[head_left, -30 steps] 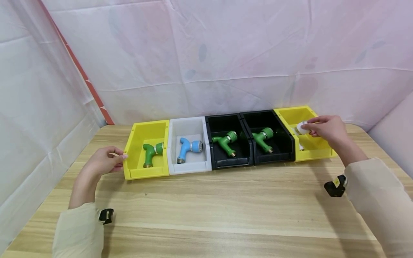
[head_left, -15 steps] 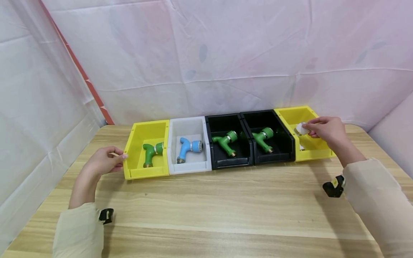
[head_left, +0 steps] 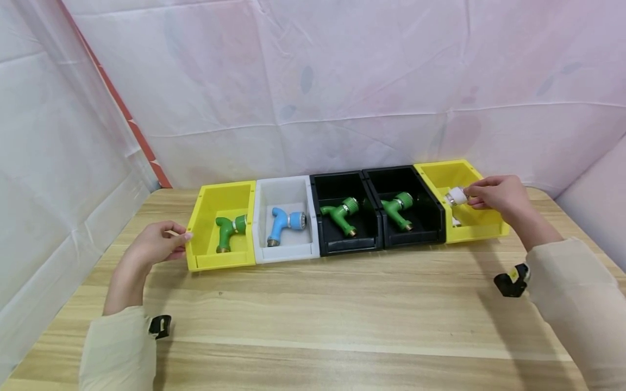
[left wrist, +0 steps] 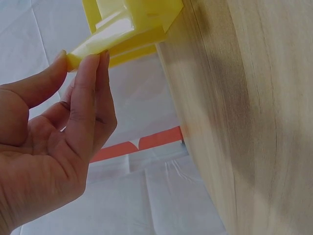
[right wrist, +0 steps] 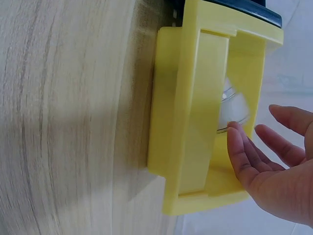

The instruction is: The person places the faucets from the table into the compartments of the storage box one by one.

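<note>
My left hand (head_left: pixel 158 241) pinches the rim of the left yellow bin (head_left: pixel 195 231) between thumb and fingers. Inside that bin lies a green Y-shaped, tap-like fitting (head_left: pixel 227 233) with a ribbed knob. My right hand (head_left: pixel 501 194) is over the right yellow bin (head_left: pixel 481 233), its thumb and fingers spread apart. Close to those fingertips is the white knob (right wrist: pixel 234 108) of a white fitting (head_left: pixel 456 196); whether they touch it I cannot tell. The bin's front wall hides part of this fitting in the right wrist view.
Between the yellow bins stand a white bin (head_left: pixel 288 253) with a blue fitting (head_left: pixel 279 225) and two black bins, the left (head_left: pixel 349 247) and the right (head_left: pixel 415 239), each holding a green fitting. The row sits on a wooden table (head_left: pixel 318 315) before a pale cloth backdrop (head_left: pixel 342 81).
My right hand has let go of the white knob and shifted slightly right, so more of the knob shows. The left hand keeps its hold on the left yellow bin.
</note>
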`<state>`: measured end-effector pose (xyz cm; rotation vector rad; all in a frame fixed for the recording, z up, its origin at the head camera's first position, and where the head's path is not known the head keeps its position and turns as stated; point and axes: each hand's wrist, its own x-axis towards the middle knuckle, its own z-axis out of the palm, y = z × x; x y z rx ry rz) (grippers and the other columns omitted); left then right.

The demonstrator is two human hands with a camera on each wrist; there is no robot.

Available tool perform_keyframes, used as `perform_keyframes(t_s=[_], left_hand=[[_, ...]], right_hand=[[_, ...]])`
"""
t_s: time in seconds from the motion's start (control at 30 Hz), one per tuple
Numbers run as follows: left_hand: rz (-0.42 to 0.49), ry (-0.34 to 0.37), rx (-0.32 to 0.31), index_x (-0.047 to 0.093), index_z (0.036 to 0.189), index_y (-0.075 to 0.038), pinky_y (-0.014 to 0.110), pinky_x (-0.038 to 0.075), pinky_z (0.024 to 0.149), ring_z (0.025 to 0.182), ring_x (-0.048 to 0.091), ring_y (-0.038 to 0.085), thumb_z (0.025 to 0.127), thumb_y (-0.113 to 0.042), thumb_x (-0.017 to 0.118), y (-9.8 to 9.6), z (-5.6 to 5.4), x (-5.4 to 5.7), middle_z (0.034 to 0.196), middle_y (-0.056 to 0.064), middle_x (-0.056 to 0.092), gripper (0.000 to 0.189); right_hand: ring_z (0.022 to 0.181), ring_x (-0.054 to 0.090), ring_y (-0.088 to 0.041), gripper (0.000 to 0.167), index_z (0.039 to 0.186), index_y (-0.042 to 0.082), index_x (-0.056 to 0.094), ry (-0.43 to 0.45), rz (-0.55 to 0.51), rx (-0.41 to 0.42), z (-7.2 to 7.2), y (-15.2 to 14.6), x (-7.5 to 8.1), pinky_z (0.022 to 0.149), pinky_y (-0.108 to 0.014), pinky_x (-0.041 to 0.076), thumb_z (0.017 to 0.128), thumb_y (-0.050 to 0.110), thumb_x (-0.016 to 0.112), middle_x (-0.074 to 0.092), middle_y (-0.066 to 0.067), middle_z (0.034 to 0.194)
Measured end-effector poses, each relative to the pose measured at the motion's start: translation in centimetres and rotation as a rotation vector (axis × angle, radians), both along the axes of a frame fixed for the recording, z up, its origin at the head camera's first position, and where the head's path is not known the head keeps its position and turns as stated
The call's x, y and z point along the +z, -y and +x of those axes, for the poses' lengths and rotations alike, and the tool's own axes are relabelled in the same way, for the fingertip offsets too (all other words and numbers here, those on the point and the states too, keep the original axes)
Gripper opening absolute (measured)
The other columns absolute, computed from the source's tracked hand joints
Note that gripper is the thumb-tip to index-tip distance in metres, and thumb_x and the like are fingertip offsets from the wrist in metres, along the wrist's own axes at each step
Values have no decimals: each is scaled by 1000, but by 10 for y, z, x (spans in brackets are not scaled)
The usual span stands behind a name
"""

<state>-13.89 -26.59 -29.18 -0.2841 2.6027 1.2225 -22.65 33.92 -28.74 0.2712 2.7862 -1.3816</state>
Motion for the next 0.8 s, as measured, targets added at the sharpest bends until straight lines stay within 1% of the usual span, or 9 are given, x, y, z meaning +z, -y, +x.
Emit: perform_keyframes(t_s=[0.13, 0.43, 0.63, 0.8], left_hand=[[-3, 5, 0, 45, 110, 11, 29, 54, 69, 73, 58, 16, 93, -16, 53, 0, 0, 1, 88, 14, 54, 34], [-6, 12, 2, 45, 111, 11, 29, 54, 70, 74, 57, 17, 93, -16, 53, -2, 0, 3, 88, 14, 54, 33], [-8, 12, 2, 45, 111, 11, 29, 54, 70, 74, 57, 17, 94, -15, 52, -3, 1, 3, 88, 14, 53, 32], [1, 4, 4, 46, 110, 11, 29, 54, 69, 73, 57, 15, 94, -15, 52, -2, 1, 2, 86, 12, 53, 32]], right_hand=[[66, 64, -12, 52, 119, -16, 46, 12, -10, 23, 1, -2, 1, 67, -30, 55, 90, 25, 57, 61, 4, 78], [67, 63, -10, 51, 118, -16, 46, 18, -15, 24, 3, -3, 2, 66, -30, 55, 89, 24, 58, 60, 5, 77], [65, 63, -8, 48, 118, -18, 45, 41, -39, 36, 6, -3, 6, 64, -28, 55, 91, 19, 56, 59, 8, 75], [65, 62, -7, 48, 119, -18, 44, 47, -43, 50, 11, -2, 6, 64, -28, 55, 92, 20, 54, 59, 11, 76]])
